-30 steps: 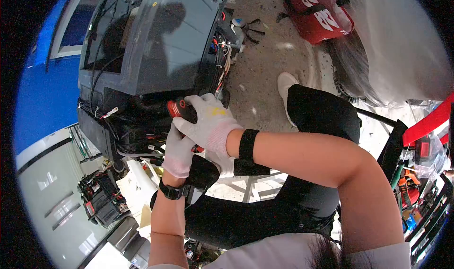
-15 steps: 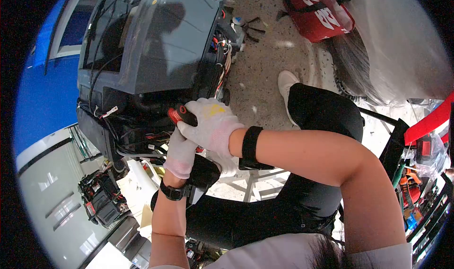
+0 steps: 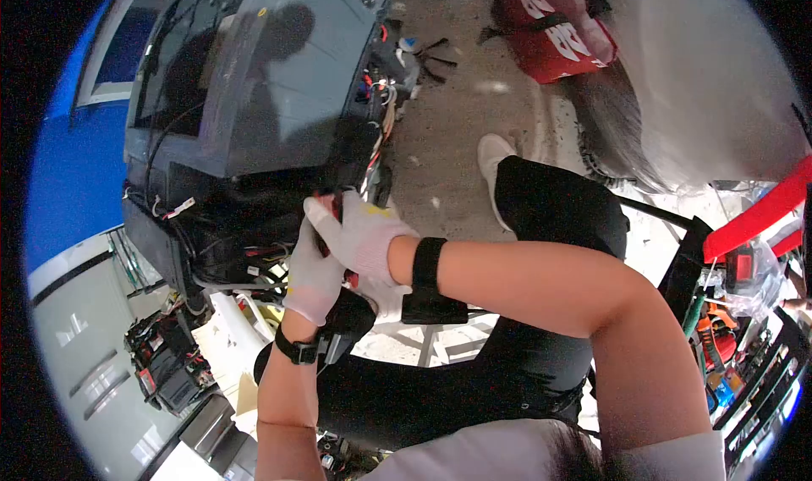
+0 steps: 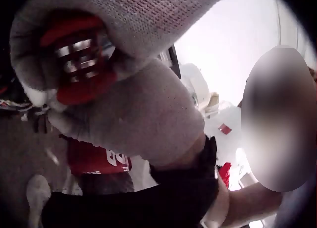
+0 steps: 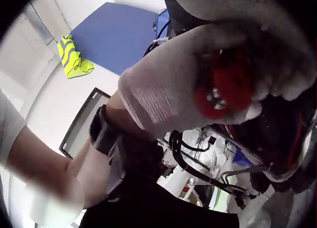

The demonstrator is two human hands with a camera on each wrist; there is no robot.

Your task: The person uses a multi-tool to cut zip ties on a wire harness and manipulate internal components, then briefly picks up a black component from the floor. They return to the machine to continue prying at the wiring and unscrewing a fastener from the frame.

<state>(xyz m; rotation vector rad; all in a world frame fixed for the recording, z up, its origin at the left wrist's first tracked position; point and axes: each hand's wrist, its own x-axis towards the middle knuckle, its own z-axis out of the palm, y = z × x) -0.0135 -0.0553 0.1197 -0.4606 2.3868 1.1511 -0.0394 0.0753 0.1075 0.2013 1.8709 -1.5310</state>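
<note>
My gloved left hand and gloved right hand meet on a red-and-black hand tool. In the left wrist view, the red end of the tool shows several short metal pieces set in slots. My left fingers curl round its lower part; the right hand wraps its upper part, thumb laid along the top. Most of the tool is hidden by the gloves. Right ahead of the hands stands a large grey housing, its dark underside full of wiring.
Loose coloured wires run down the housing's right side. A red bag lies on the floor beyond a white shoe. Tools hang on a rack at the right. A second dark assembly with wires sits lower left.
The head view has shifted slightly, moving the scene left. The right hand has turned on the tool, and its thumb now covers more of the red end that stuck out before.
</note>
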